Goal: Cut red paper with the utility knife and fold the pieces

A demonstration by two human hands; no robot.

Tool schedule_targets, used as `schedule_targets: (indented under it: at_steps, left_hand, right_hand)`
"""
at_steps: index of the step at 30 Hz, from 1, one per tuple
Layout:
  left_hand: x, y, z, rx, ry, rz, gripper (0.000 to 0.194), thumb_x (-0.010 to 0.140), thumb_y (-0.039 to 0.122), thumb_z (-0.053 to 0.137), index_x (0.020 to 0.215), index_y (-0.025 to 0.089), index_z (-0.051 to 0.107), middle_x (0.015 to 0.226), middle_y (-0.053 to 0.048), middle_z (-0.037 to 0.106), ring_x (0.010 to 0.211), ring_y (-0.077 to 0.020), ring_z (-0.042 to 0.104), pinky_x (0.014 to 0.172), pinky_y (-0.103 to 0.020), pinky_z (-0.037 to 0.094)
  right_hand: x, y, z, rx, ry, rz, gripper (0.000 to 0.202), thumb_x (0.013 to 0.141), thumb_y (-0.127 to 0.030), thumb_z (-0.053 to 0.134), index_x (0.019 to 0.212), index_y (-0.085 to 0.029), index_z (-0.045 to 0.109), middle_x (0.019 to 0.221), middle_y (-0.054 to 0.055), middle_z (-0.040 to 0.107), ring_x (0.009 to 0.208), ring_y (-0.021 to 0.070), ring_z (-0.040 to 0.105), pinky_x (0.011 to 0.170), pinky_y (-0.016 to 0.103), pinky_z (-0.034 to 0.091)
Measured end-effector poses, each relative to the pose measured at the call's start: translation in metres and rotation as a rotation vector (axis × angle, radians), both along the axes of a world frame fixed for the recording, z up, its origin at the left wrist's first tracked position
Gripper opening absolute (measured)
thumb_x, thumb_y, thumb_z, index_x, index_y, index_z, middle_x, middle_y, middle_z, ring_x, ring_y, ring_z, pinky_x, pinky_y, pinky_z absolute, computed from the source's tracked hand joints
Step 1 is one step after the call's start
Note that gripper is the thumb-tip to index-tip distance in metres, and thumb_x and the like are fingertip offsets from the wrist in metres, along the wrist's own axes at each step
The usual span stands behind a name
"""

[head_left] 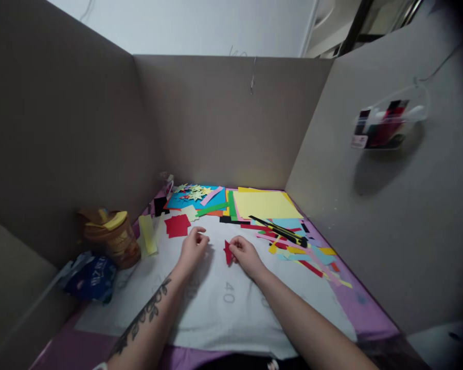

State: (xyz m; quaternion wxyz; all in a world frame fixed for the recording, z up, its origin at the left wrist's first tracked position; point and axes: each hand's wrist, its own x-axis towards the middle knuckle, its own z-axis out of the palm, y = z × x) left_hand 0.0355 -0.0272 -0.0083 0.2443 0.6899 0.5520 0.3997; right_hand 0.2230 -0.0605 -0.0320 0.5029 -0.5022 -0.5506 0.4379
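Note:
Between the thumb and fingers of my right hand (247,253) is a small folded piece of red paper (227,253) with pointed ends, held just over the white sheet (216,318). To its left hovers my left hand (195,245), fingers loosely curled and a little apart, with nothing visible in it. Close beyond that hand lies a stack of red paper squares (177,226). Several pale yellow-green paper stars (196,192) rest on blue paper (216,201) at the back left.
A yellow-black utility knife (281,232) lies on coloured paper strips (312,257) at right. Behind it are yellow sheets (268,204). A brown tub (119,239) and a blue packet (92,277) stand at left. Grey panels (231,123) enclose three sides; a clear container (389,126) hangs right.

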Motion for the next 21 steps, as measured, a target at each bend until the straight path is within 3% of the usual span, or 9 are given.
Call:
schedule_targets:
  at_steps: [4,7,9,14,18,21]
  left_hand:
    - [-0.050,0.037,0.015,0.057,0.193,0.041,0.019,0.069,0.011,0.050,0.084,0.018,0.061,0.079,-0.007,0.065,0.078,-0.0231,0.059,0.072,-0.033,0.041]
    - [-0.074,0.058,0.015,0.078,0.326,0.079,0.014,0.071,0.010,0.050,0.075,0.016,0.062,0.086,-0.015,0.065,0.091,-0.0310,0.056,0.081,-0.040,0.038]
    - [-0.082,0.067,0.009,0.078,0.393,0.096,0.016,0.073,0.012,0.050,0.083,0.015,0.063,0.093,-0.018,0.064,0.096,-0.0333,0.055,0.085,-0.043,0.037]
    - [-0.091,0.077,-0.008,0.044,0.505,0.088,0.043,0.074,0.014,0.053,0.117,0.015,0.055,0.113,-0.018,0.061,0.107,-0.0316,0.054,0.090,-0.040,0.037]
    - [-0.097,0.082,-0.013,0.001,0.575,0.083,0.048,0.077,0.021,0.053,0.125,0.018,0.051,0.119,-0.017,0.058,0.111,-0.0321,0.050,0.093,-0.041,0.035]
    - [-0.097,0.084,-0.014,-0.016,0.601,0.074,0.053,0.077,0.022,0.052,0.130,0.020,0.047,0.123,-0.017,0.055,0.114,-0.0336,0.046,0.096,-0.044,0.031]
  right_hand:
    - [-0.003,0.027,-0.007,0.062,-0.095,-0.101,0.008,0.072,-0.025,0.047,0.078,-0.020,0.045,0.054,-0.005,0.052,0.046,0.0117,0.050,0.046,0.022,0.039]
    - [-0.006,0.053,-0.007,0.138,-0.184,-0.153,0.004,0.071,-0.022,0.048,0.074,-0.020,0.050,0.062,-0.003,0.056,0.058,0.0132,0.054,0.055,0.024,0.042]
    - [-0.007,0.071,-0.008,0.176,-0.251,-0.190,0.008,0.072,-0.020,0.046,0.075,-0.020,0.053,0.068,-0.001,0.058,0.065,0.0150,0.055,0.061,0.026,0.043]
    - [-0.002,0.104,-0.013,0.239,-0.434,-0.232,0.016,0.075,-0.014,0.044,0.077,-0.022,0.059,0.078,0.001,0.060,0.077,0.0181,0.054,0.071,0.029,0.041]
    - [0.003,0.108,-0.021,0.265,-0.539,-0.246,0.016,0.074,-0.010,0.052,0.073,-0.023,0.062,0.081,0.005,0.058,0.088,0.0221,0.051,0.081,0.034,0.039]
    - [0.007,0.102,-0.024,0.281,-0.569,-0.281,0.017,0.075,-0.013,0.054,0.080,-0.023,0.066,0.090,0.008,0.055,0.096,0.0246,0.049,0.086,0.038,0.038]
